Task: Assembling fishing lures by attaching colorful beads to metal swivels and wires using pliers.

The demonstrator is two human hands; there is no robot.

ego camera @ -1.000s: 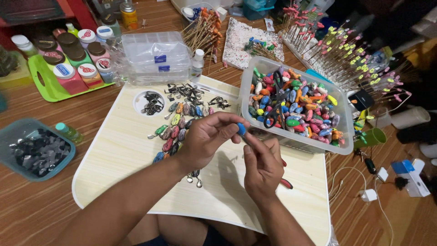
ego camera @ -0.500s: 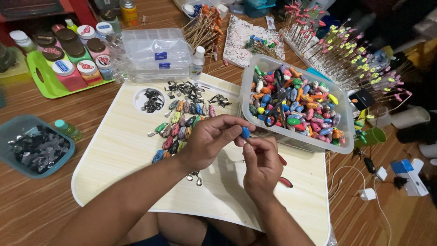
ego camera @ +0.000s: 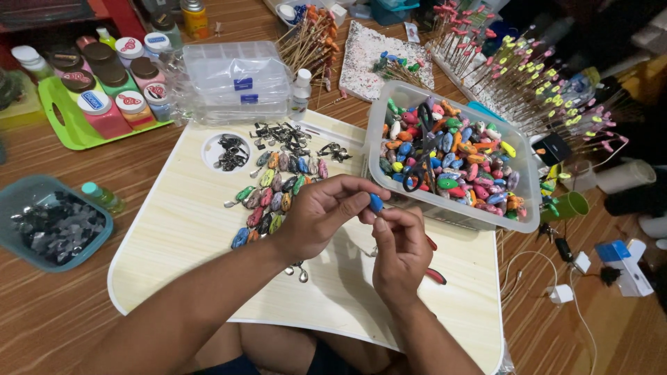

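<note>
— So, starting at the far left, what sits there?

— A teal tub (ego camera: 54,229) of dark bits rests on the wooden floor, with a small green-capped bottle (ego camera: 102,197) just beside it. Behind them a lime green tray (ego camera: 66,128) carries round jars (ego camera: 104,111) with white, brown and pink lids; their labels are round and red on white.

— And further along?

— A stack of clear plastic boxes (ego camera: 233,80), each with a small blue rectangular sticker on its front. A little white-capped bottle (ego camera: 301,90) stands just to their right.

— The pale board?

— The light wooden lap board (ego camera: 174,236) bears a round recess holding metal clasps (ego camera: 233,151), and rows of coloured charms (ego camera: 274,198) lie near it.

— The hands?

— The left hand (ego camera: 316,215) pinches a blue bead (ego camera: 376,203) between thumb and fingers, over the middle of the board. The right hand (ego camera: 399,250) is just below, its fingertips closed in against the bead's lower end. Red-handled pliers (ego camera: 436,275) lie under that hand.

— To the right?

— A clear bin (ego camera: 517,222) is heaped with multicoloured beads, scissors (ego camera: 420,149) lying on top. Behind it, rows of sticks (ego camera: 528,76) are tipped pink and yellow.

— Any change from a moment ago?

— Little: both hands stay together on the bead, in nearly the same place; the rest lies unmoved.
</note>
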